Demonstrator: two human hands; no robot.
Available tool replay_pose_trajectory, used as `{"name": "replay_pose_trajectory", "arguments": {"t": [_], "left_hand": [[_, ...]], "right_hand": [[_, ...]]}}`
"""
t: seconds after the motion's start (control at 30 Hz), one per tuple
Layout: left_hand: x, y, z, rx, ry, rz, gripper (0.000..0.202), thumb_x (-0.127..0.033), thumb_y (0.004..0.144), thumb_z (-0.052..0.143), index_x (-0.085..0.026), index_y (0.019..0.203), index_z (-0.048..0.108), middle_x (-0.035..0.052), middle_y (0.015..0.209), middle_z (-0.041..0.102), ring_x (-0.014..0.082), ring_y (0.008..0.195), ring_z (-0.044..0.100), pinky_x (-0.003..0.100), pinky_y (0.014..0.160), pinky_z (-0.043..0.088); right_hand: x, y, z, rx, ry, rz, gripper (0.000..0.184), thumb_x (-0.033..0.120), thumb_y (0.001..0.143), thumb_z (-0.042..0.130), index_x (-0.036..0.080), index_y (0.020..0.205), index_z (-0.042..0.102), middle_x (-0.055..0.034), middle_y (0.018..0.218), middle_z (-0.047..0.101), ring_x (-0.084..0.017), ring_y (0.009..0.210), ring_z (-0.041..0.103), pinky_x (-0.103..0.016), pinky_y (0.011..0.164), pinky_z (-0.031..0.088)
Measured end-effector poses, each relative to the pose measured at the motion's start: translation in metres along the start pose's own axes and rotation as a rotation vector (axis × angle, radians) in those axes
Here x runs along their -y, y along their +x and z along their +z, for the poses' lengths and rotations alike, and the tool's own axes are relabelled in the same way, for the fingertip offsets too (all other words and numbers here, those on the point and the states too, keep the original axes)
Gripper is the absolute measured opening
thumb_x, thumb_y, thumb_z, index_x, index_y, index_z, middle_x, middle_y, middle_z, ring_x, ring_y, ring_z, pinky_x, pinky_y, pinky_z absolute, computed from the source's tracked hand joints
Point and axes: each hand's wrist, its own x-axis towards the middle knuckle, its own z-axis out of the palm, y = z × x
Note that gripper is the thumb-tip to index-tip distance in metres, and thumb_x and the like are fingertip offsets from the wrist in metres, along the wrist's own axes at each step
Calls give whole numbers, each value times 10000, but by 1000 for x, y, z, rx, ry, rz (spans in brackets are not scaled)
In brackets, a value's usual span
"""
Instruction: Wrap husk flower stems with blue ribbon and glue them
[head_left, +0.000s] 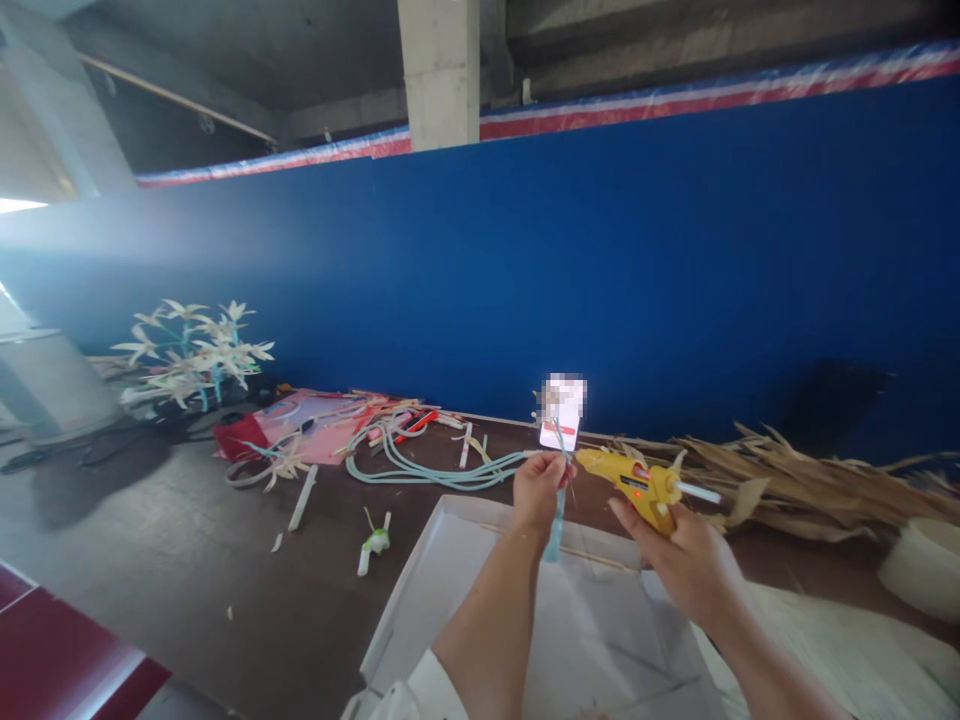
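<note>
My right hand [694, 570] is wrapped round the grip of a yellow hot glue gun [626, 478], with a small red light lit on its side. A whitish glue stick [699, 492] pokes out of its back end. My left hand [534, 492] pinches a thin stem bound with a blue-green strip [555, 535], whose loose end hangs below the fingers. The gun's nozzle is close to the pinched stem; whether they touch I cannot tell. Both hands are above a white shallow box lid [450, 560], where a thin stick [600, 560] lies.
Behind my hands a lit phone [564, 410] stands upright near the blue wall panel [675, 250]. Left of it lie coiled pale-blue cords [427, 472] and a pink sheet [315, 420]. Pale husk flowers [199, 350] stand far left; dried husks [817, 485] lie right.
</note>
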Motion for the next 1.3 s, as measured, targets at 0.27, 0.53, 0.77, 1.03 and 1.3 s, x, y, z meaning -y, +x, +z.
{"name": "replay_pose_trajectory", "arguments": {"t": [0.27,0.53,0.77,1.03,1.3], "left_hand": [[-1,-1,1,13,-1,22,214,-319,658,638,-108,643,608,33,588,583,48,486,409,194,502,302],[1,0,0,29,2,43,188,-288,682,615,-105,637,606,35,595,584,45,487,397,190,497,297],[-1,-1,2,6,1,14,235,-328,634,659,-100,641,604,38,592,590,48,487,415,194,507,307],[0,-1,2,16,12,27,207,-307,656,632,-101,661,611,43,597,590,55,507,450,197,525,332],[-2,-1,2,16,-11,29,205,-305,648,636,-103,637,602,39,578,589,46,478,420,196,499,319]], "right_hand": [[2,0,-2,21,-21,28,483,605,712,468,184,872,644,-22,527,615,-216,511,587,-289,470,404],[4,0,-3,33,-40,45,504,615,711,458,181,883,646,-36,583,639,-218,556,593,-289,493,409],[5,0,-4,18,-42,39,476,600,707,461,180,831,647,-32,568,637,-213,552,591,-278,500,402],[12,-3,-9,-5,-7,31,479,578,720,458,162,847,657,-23,499,612,-211,501,581,-280,498,402],[10,-2,-7,20,-25,57,508,608,706,466,167,881,649,-37,575,644,-217,572,594,-281,525,407]]}}
